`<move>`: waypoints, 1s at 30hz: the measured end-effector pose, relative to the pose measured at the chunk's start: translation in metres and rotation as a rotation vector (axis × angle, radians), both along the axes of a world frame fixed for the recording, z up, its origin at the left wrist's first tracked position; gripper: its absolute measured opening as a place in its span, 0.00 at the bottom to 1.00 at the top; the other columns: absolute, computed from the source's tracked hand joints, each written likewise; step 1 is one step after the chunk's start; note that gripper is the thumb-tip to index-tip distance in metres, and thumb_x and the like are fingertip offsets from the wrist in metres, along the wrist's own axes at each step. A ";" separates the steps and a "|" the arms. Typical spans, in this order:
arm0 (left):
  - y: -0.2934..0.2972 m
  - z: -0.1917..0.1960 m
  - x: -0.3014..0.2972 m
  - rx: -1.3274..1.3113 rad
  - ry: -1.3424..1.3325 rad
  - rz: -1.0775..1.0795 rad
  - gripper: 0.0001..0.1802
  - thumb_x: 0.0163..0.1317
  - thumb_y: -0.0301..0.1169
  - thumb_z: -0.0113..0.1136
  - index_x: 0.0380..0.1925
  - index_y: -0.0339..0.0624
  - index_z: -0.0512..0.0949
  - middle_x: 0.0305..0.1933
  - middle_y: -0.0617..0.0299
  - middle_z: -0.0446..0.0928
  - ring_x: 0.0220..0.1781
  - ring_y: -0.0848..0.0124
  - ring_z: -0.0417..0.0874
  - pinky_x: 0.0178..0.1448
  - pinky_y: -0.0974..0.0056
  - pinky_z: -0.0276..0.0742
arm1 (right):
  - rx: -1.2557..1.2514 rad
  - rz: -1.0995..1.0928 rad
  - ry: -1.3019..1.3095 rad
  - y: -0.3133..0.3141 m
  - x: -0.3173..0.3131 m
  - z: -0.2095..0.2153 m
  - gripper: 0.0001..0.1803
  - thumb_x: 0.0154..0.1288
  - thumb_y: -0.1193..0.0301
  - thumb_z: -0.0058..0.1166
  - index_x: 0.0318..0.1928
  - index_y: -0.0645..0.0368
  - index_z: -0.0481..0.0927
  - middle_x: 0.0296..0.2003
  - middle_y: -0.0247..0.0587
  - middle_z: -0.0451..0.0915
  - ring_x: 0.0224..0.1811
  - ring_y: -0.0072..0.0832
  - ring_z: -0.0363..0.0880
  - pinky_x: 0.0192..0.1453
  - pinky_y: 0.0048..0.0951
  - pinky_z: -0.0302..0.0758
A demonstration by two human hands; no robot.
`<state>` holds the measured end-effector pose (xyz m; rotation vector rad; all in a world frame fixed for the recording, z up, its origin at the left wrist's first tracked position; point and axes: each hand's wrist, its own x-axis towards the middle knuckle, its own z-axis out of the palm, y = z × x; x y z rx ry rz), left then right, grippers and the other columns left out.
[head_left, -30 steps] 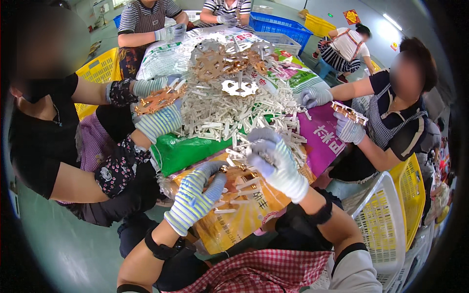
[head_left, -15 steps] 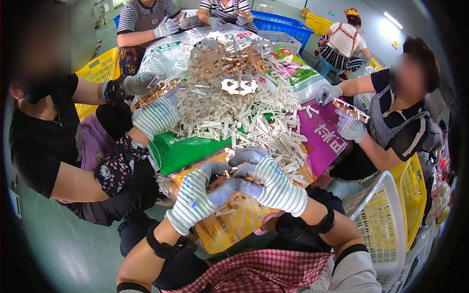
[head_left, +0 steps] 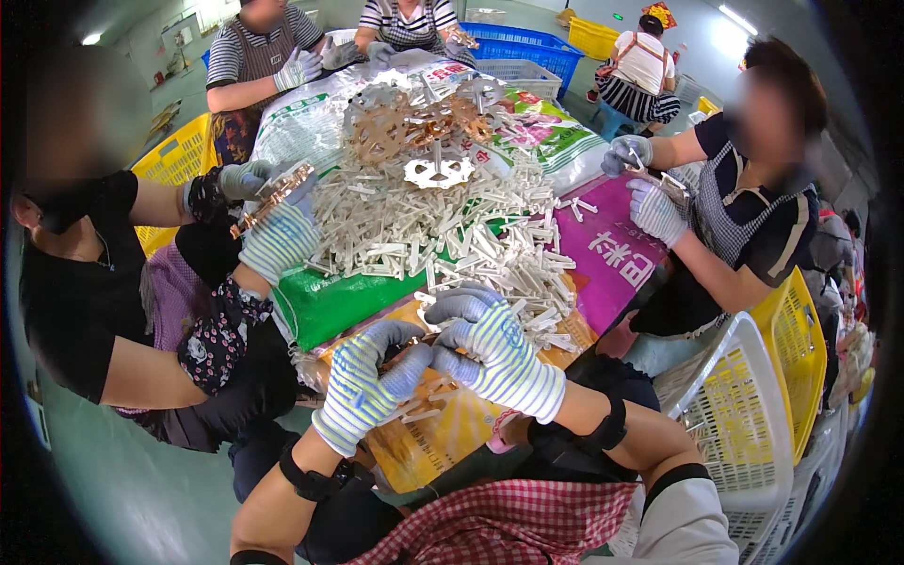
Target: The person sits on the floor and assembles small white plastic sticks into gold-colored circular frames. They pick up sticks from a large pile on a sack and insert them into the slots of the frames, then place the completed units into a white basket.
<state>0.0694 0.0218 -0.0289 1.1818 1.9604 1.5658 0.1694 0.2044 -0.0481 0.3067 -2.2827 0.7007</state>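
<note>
In front of me my left hand (head_left: pixel 369 381) and my right hand (head_left: pixel 494 350), both in striped knit gloves with grey fingers, meet at the near edge of the sack-covered work surface. Their fingers and thumbs are closed around a copper-coloured metal part (head_left: pixel 411 345), mostly hidden by the gloves. Just beyond my fingers lies a heap of white narrow strips (head_left: pixel 386 226). On the heap rest several copper-coloured plates with cut-outs (head_left: pixel 377 127) and a shiny silver toothed plate (head_left: pixel 439 172). Below my hands a few strips lie on a yellow sack (head_left: pixel 419 447).
Co-workers sit around the surface; one at the left holds a copper-coloured part (head_left: pixel 273 200), and another at the right handles a part (head_left: pixel 664 179). White (head_left: pixel 730 424) and yellow (head_left: pixel 789 348) crates stand at my right. A blue crate (head_left: pixel 527 47) is at the back.
The whole view has shifted slightly, with the scene appearing further left. My hands stay together around the part. The right co-worker's hands have come closer together on their part.
</note>
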 end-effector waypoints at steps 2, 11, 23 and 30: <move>0.002 -0.006 0.000 0.035 -0.067 0.007 0.14 0.66 0.32 0.65 0.45 0.32 0.80 0.36 0.63 0.82 0.37 0.77 0.80 0.45 0.70 0.78 | -0.079 -0.033 0.016 -0.004 0.005 0.004 0.14 0.58 0.61 0.65 0.37 0.55 0.77 0.46 0.42 0.79 0.52 0.46 0.76 0.60 0.49 0.69; -0.003 -0.006 -0.014 -0.042 -0.148 -0.086 0.24 0.66 0.29 0.65 0.60 0.31 0.74 0.56 0.54 0.78 0.54 0.70 0.80 0.60 0.66 0.79 | 0.134 -0.076 -0.369 0.015 0.010 0.004 0.23 0.65 0.60 0.59 0.56 0.58 0.77 0.46 0.48 0.83 0.47 0.47 0.82 0.53 0.45 0.76; -0.008 -0.024 -0.034 0.029 -0.390 0.091 0.13 0.64 0.21 0.65 0.48 0.34 0.78 0.43 0.57 0.83 0.42 0.70 0.85 0.51 0.66 0.84 | -0.961 0.392 -0.620 0.037 0.014 -0.002 0.32 0.72 0.62 0.60 0.69 0.67 0.68 0.64 0.48 0.75 0.66 0.32 0.73 0.71 0.35 0.69; -0.007 -0.010 -0.024 0.034 -0.373 0.039 0.14 0.65 0.21 0.62 0.51 0.33 0.78 0.46 0.56 0.83 0.44 0.69 0.85 0.52 0.65 0.84 | -0.823 0.350 -0.631 0.037 0.016 -0.001 0.34 0.71 0.61 0.61 0.70 0.68 0.67 0.66 0.49 0.74 0.67 0.35 0.72 0.72 0.35 0.67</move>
